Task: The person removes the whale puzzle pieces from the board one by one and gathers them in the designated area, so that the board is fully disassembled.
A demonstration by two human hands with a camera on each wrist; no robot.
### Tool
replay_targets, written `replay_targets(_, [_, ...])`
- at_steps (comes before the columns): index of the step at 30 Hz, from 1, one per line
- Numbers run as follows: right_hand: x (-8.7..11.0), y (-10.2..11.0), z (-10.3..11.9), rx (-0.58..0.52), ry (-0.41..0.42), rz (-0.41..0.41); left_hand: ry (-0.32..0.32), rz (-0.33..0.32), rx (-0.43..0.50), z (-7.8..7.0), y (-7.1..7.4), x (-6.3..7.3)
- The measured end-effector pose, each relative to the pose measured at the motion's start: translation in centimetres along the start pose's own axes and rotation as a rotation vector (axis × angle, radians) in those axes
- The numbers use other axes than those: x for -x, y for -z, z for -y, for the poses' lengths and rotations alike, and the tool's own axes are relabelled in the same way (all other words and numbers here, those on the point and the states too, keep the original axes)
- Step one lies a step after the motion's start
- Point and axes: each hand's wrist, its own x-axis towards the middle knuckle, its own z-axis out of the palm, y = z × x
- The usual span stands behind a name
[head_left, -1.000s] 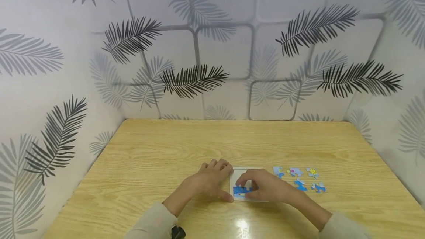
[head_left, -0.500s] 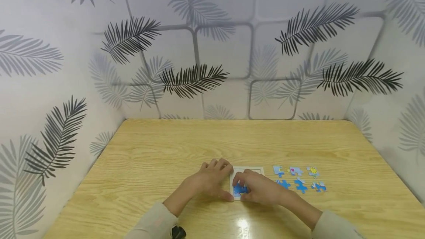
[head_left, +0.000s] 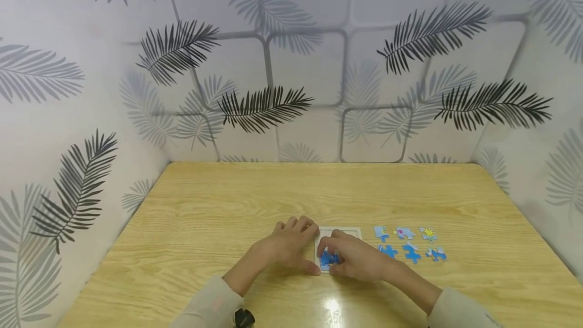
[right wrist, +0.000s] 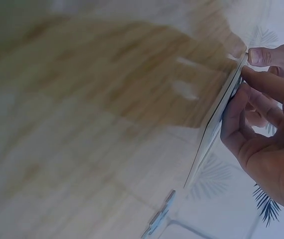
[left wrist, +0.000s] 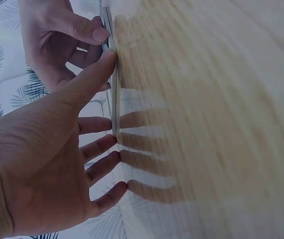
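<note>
A shallow white puzzle tray [head_left: 350,230] lies on the table in the head view, with blue puzzle pieces [head_left: 328,258] in its lower left corner. My left hand [head_left: 291,247] rests at the tray's left side with fingers spread. In the left wrist view its thumb touches the tray edge [left wrist: 114,99] and the other fingertips meet the tabletop. Over the tray, my right hand [head_left: 357,257] has its fingers and thumb curled about a blue piece. The fingertips touch the tray's top in the right wrist view; the piece under them is mostly hidden.
To the right of the tray, several loose puzzle pieces lie in two rows, among them a sun piece [head_left: 428,234] and a blue piece [head_left: 412,253]. The wooden table [head_left: 227,191] reaches back to a leaf-patterned wall [head_left: 309,80].
My right hand has shifted left across the tray to its lower left corner, uncovering the tray's upper right corner and a loose blue piece. The left hand has stayed put.
</note>
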Motion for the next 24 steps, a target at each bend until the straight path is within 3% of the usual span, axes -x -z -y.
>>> replay_targets(9, [0.8,0.7,0.1,-0.01,0.04,-0.047,0.001,0.004,-0.013,0.0,0.1,0.0])
replay_targets(16, [3.2,2.2,-1.0,-0.013,0.044,-0.142,0.029,-0.002,-0.021,-0.3,0.1,0.1])
replay_targets(24, [6.7,3.3,-3.4,0.011,0.103,-0.205,0.03,-0.002,-0.027,-0.3,0.1,0.2])
